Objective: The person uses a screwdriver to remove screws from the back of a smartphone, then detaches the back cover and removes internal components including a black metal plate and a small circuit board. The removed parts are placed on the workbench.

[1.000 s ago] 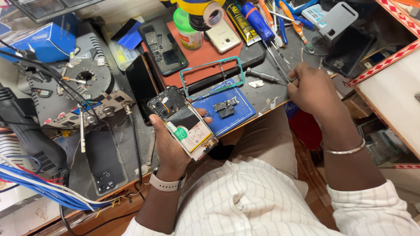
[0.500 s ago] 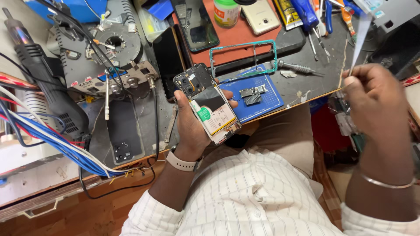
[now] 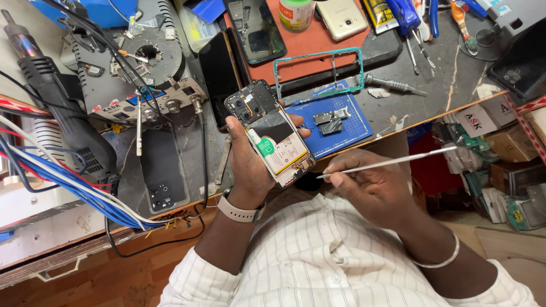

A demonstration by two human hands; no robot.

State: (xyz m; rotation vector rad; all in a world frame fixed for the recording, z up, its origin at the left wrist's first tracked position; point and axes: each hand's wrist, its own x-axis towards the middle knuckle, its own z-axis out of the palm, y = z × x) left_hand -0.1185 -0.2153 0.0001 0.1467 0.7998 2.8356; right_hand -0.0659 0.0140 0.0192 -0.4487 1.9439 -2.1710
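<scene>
left hand (image 3: 245,165): clenched round an opened phone (image 3: 272,139) with its back cover off, fingers wrapped on the far edge, thumb side toward the body; a pale watch strap (image 3: 238,211) sits at the wrist
phone position: held up over the tabletop (image 3: 455,79) edge, just above the person's lap, inner side facing the camera; camera module at the upper-left end, battery with a green label in the middle, lower board toward the bottom-right end
phone long axis: runs from upper left to lower right, tilted
right hand (image 3: 367,187): grasping a thin metal pry tool (image 3: 392,162) between thumb and fingertips
tool axis: nearly level, long handle end reaching off to the right, working tip pointing left
key relation: the tool tip lies just beside the phone's lower-right corner, to its right and slightly below, near but apart as far as can be seen; the right hand is the nearer one to that corner, the left only holds
nearby on tabletop: a blue work mat (image 3: 335,122) with small dark parts, a teal phone frame (image 3: 318,71) behind it, a screwdriver (image 3: 395,86), a second dark phone (image 3: 256,28) on a red mat
left of the hands: a hot-air tool (image 3: 57,102) and a bundle of blue cables (image 3: 68,187)
</scene>
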